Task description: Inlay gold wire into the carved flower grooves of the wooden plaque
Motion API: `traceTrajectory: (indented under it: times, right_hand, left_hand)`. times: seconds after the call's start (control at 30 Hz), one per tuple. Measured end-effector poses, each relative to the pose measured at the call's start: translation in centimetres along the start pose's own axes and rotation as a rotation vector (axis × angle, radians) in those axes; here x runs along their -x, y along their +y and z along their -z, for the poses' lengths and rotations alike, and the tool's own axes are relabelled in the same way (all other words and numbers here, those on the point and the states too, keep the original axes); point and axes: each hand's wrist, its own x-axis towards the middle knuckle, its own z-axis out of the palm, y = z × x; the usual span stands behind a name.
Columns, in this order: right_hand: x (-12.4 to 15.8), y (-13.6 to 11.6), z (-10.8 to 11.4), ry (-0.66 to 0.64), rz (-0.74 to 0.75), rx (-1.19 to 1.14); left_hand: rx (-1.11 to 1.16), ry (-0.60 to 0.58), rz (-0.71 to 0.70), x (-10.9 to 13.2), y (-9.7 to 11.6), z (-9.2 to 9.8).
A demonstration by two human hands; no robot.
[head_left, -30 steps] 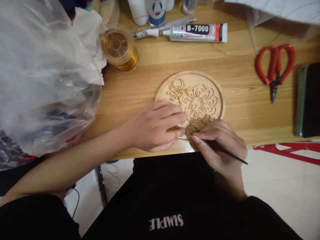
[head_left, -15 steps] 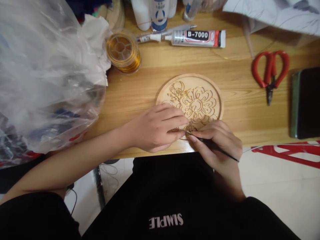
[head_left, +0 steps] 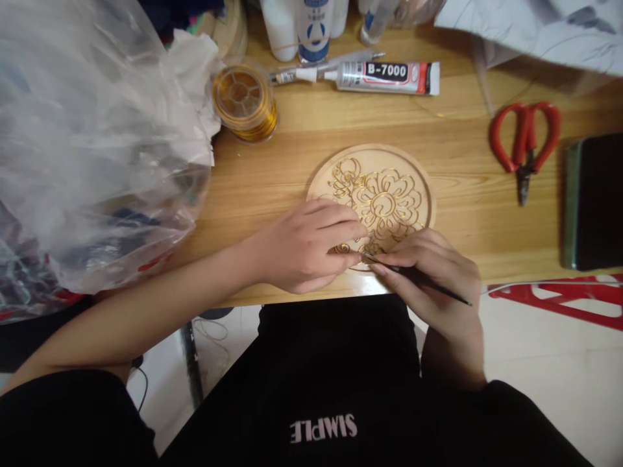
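A round wooden plate (head_left: 430,194) with a raised rim lies near the table's front edge. Gold wire (head_left: 383,203) forms a large flower and smaller curled shapes on its face. My left hand (head_left: 306,246) rests over the plate's lower left, fingers bent together; its thumb and fingertips meet close to the tool tip, and whatever they pinch is too small to make out. From the right, my right hand (head_left: 445,272) grips dark, slim tweezers (head_left: 450,295) between thumb and fingers. The tips touch down at the plate's lower edge, beside my left fingertips.
A spool of gold wire (head_left: 244,102) stands at the upper left, beside a large clear plastic bag (head_left: 97,143). Behind the plate lies a B-7000 glue tube (head_left: 388,77), with bottles (head_left: 314,29) further back. Red-handled pliers (head_left: 525,146) and a dark phone (head_left: 594,201) lie to the right.
My right hand and the tweezers have shifted slightly to the right and turned a little. My left hand stays at nearly the same place on the plate. The whole view has moved slightly.
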Motion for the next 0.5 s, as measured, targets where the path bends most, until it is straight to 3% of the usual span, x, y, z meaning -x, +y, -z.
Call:
traceTrajectory:
  times: [0.5]
  right_hand:
    - [-0.12,0.63,-0.28,0.031,0.053,0.078]
  left_hand:
    - [0.021,0.013,-0.01,-0.08,-0.03,0.06]
